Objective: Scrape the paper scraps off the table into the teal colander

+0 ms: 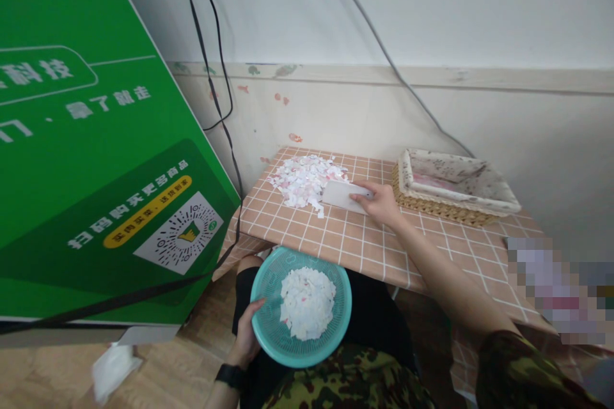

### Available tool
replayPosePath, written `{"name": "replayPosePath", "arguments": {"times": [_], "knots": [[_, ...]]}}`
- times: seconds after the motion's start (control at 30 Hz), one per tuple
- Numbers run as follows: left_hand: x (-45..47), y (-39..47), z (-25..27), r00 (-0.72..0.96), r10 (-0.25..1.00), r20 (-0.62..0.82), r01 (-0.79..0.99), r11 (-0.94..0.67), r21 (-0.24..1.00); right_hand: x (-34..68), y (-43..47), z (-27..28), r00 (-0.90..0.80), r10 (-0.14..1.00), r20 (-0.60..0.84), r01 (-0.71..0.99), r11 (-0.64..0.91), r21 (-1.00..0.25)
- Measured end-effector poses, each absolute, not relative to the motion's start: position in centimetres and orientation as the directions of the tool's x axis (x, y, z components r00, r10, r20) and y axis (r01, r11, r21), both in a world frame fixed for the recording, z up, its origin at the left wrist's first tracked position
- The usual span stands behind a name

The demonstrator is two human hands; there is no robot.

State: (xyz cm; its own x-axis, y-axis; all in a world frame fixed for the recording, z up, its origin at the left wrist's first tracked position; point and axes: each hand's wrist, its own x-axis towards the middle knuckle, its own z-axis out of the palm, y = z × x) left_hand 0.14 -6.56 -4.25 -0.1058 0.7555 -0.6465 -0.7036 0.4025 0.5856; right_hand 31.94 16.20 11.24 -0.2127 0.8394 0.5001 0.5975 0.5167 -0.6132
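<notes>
My left hand (248, 330) grips the left rim of a teal plastic colander (339, 326), which rests on my lap just below the table's front edge. Inside it lies a heap of white paper scraps (307, 302) with a few pink bits. On the table, my right hand (378, 201) is closed on a flat white card-like piece (344, 195), thumb on one side and fingers on the other. The piece's left edge touches a spread pile of white and pale pink paper scraps (307, 177).
A lined wicker basket (441, 212) stands on the checkered table (407, 255) to the right, against the wall. A large green sign board (96, 140) leans at the left, with a black strap (235, 160) hanging beside it. A white bag (115, 370) lies on the floor.
</notes>
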Motion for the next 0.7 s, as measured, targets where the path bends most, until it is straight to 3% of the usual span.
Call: {"name": "replayPosePath", "arguments": {"times": [0.7], "knots": [[-0.7,-6.6,-6.9,-0.085,0.763,-0.641,-0.728,0.392,0.563,29.9,14.9,10.5,-0.239,0.808,0.539,0.590,0.562,-0.580]]}}
